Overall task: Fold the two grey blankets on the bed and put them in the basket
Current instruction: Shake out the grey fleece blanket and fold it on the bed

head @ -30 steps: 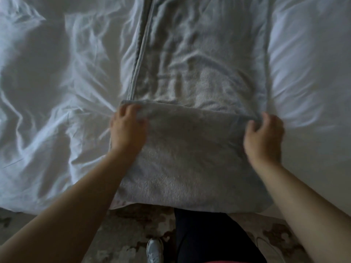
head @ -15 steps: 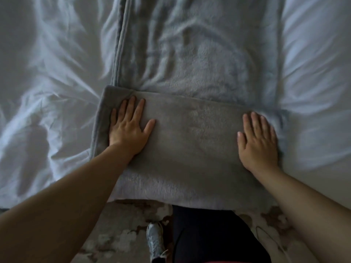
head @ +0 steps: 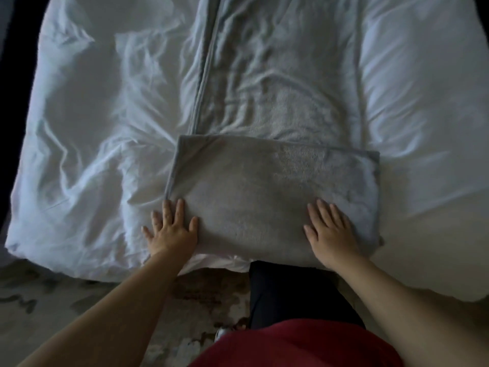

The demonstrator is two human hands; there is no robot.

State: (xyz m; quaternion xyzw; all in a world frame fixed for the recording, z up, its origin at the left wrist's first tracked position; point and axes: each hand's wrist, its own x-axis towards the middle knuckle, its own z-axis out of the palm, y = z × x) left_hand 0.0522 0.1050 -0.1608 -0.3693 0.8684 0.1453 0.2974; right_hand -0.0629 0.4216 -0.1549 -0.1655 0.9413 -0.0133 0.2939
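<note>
Closest in are the person's red top (head: 291, 345) and one dark trouser leg (head: 285, 292). The person stands on a patchy floor (head: 79, 313) at the near end of the bed (head: 79, 154).

Next come the two hands, both on the grey blanket (head: 272, 197). The left hand (head: 172, 229) lies flat at the near left corner of the folded end. Its fingers are straight and spread. The thumb side is on the blanket and the little finger is out on the white bed cover. The right hand (head: 330, 231) lies flat near the right side, with all of it on the blanket. Neither hand grips anything. They only press down.

The folded end is a thick, neat flap at the near edge of the bed. Past it, the long part (head: 277, 83) of the blanket runs away up the middle of the bed, wrinkly and only one fold thick. The crumpled white cover lies on both sides.

I think the person is partway through folding the first blanket and is patting this fold flat. Next, both hands should take the flap by its two corners and turn it over again, away from the body. They must keep the sides lined up. I cannot see a basket or a second blanket here.
</note>
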